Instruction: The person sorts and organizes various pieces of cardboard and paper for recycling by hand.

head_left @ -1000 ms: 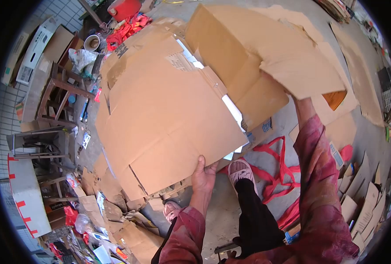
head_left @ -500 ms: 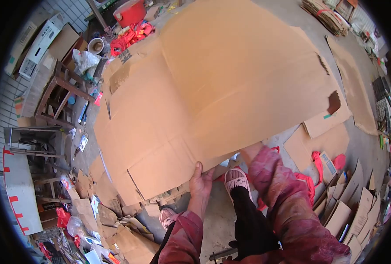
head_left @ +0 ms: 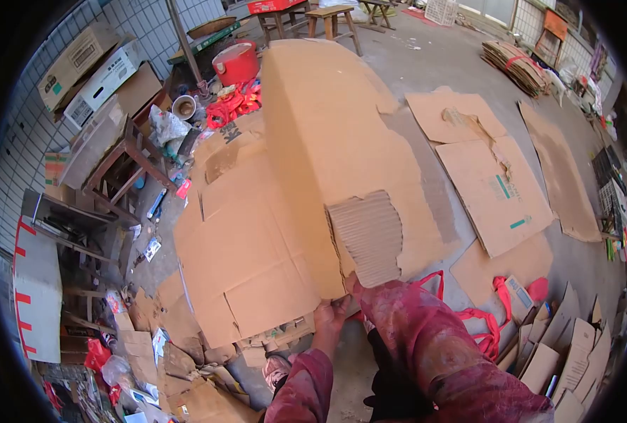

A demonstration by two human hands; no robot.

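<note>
A large brown cardboard sheet (head_left: 313,141) spreads across the middle, its right part raised and bent along a crease toward the left. My left hand (head_left: 329,319) grips its near edge close to the crease. Just to the right, my right hand (head_left: 354,285) is at the sheet's near edge, mostly hidden by the sleeve and the cardboard. A torn patch (head_left: 370,236) with bare corrugation shows on the sheet's right part. The left part of the sheet (head_left: 250,233) lies flatter, with a short slit near its front.
Right of the sheet lies a flat carton with green print (head_left: 496,190). Upright cardboard pieces (head_left: 574,352) stand at lower right, near red straps (head_left: 493,331). A wooden stool (head_left: 126,166), red pot (head_left: 236,63) and litter are at left. A tied cardboard bundle (head_left: 514,67) lies farther back.
The sheet's right part has swung leftward and bent at the crease, uncovering the printed carton and the floor at right. My right hand has moved left, close to my left hand. The view has tilted up.
</note>
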